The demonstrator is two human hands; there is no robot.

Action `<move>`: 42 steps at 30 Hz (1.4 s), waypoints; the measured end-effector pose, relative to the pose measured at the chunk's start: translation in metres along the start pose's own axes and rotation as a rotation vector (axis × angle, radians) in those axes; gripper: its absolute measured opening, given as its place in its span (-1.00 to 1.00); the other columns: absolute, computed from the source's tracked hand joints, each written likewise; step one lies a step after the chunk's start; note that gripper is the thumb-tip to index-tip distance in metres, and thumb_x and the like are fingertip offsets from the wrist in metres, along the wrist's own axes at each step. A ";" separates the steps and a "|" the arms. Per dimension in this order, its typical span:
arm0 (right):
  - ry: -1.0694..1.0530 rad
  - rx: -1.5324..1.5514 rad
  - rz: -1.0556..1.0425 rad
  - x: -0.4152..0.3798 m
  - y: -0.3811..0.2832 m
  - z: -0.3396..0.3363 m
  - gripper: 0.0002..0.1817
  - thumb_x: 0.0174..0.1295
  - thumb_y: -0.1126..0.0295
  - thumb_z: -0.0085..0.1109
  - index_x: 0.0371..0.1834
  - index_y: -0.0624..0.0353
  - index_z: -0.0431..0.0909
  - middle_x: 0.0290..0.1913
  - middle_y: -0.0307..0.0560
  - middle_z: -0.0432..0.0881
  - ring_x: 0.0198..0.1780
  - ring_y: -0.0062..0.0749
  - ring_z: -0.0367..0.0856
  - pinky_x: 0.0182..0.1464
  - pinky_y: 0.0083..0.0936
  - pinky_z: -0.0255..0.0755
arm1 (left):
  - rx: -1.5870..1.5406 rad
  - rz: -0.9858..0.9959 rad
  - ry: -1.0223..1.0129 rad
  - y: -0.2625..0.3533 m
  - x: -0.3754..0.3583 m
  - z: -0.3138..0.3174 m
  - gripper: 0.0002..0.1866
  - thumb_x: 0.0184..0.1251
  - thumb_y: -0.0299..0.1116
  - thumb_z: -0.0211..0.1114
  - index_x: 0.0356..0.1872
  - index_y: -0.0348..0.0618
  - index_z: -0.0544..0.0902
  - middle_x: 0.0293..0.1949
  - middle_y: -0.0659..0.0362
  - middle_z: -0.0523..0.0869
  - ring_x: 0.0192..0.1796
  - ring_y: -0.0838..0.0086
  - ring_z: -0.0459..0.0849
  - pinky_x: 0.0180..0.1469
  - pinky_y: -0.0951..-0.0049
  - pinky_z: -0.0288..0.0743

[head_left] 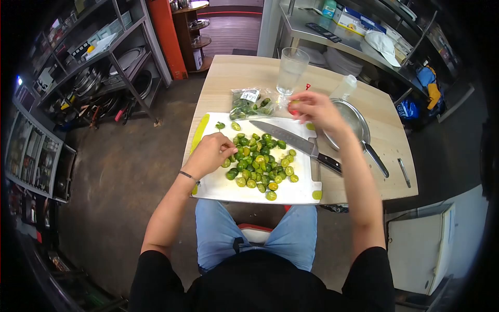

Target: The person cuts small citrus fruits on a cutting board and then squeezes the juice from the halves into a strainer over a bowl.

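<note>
Left hand [210,153] grip pinches a halved green fruit at the pile's [260,161] left edge – right hand [312,109] grip pinches a small fruit [294,106] past the white plastic cutting board's [291,195] far edge, w/ the steel chef's knife [296,143] between

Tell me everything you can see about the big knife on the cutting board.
The knife is a large chef's knife with a broad, pale metal blade and a dark handle. It lies flat and diagonal on the white cutting board, tip toward the far left, handle reaching over the board's right edge. Neither hand touches it. The heap of small green fruits lies just beside its blade.
</note>
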State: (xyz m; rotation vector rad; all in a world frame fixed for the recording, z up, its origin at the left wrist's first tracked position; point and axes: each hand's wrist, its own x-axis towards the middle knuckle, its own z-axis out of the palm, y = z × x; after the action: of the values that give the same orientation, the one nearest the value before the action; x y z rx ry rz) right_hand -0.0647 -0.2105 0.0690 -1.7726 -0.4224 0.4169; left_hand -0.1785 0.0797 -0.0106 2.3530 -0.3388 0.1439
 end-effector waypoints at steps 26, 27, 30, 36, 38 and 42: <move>0.363 -1.056 -0.127 -0.068 0.052 -0.107 -0.68 0.14 0.62 0.13 -0.01 0.25 0.63 -0.02 0.17 0.57 0.09 0.06 0.54 0.17 -0.19 0.40 | 0.586 0.507 -0.073 0.068 0.070 0.098 -0.91 0.08 -0.50 0.18 -0.45 -0.27 0.65 -0.36 -0.02 0.67 -0.19 0.14 0.71 -0.09 0.22 0.60; 0.341 -1.111 -0.169 -0.068 0.057 -0.109 -0.67 0.14 0.62 0.11 0.00 0.27 0.62 -0.01 0.17 0.55 0.08 0.07 0.54 0.17 -0.19 0.40 | 0.509 0.518 -0.039 0.072 0.067 0.095 -0.91 0.09 -0.51 0.18 -0.46 -0.29 0.64 -0.36 -0.05 0.67 -0.18 0.15 0.69 -0.08 0.21 0.59; 0.351 -1.137 -0.195 -0.065 0.068 -0.110 -0.73 0.17 0.59 0.14 -0.05 0.27 0.61 -0.06 0.13 0.55 0.07 0.05 0.51 0.17 -0.21 0.39 | 0.449 0.497 0.021 0.064 0.070 0.083 -0.94 0.06 -0.57 0.21 -0.44 -0.30 0.63 -0.33 -0.06 0.67 -0.14 0.13 0.67 -0.04 0.22 0.57; 0.340 -1.169 -0.102 -0.072 0.051 -0.101 -0.73 0.14 0.62 0.10 -0.09 0.30 0.66 -0.04 0.18 0.58 0.06 0.08 0.55 0.15 -0.21 0.43 | 0.425 0.202 0.119 0.024 0.071 -0.009 -0.85 0.15 -0.47 0.33 -0.26 -0.28 0.70 -0.28 -0.08 0.68 -0.16 0.05 0.66 -0.07 0.19 0.53; 0.317 -1.180 -0.090 -0.069 0.053 -0.103 -0.72 0.13 0.63 0.10 -0.09 0.30 0.66 -0.05 0.19 0.61 0.04 0.06 0.57 0.13 -0.21 0.45 | 0.496 0.091 0.015 0.012 0.067 -0.023 -0.81 0.10 -0.43 0.38 -0.25 -0.26 0.71 -0.27 -0.04 0.70 -0.16 0.08 0.67 -0.06 0.20 0.53; 0.233 -1.203 -0.049 -0.068 0.045 -0.102 -0.68 0.08 0.64 0.11 -0.08 0.28 0.66 -0.08 0.21 0.67 0.01 0.02 0.63 0.10 -0.21 0.50 | 0.506 0.082 -0.047 -0.008 0.064 -0.021 -0.75 0.08 -0.41 0.41 -0.19 -0.24 0.72 -0.25 0.00 0.70 -0.15 0.08 0.67 -0.03 0.21 0.53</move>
State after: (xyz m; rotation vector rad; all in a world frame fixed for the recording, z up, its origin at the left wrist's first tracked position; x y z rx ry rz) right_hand -0.0708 -0.3395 0.0521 -2.9166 -0.6055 -0.1584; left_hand -0.1146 0.0870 0.0121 2.8463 -0.4649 0.2363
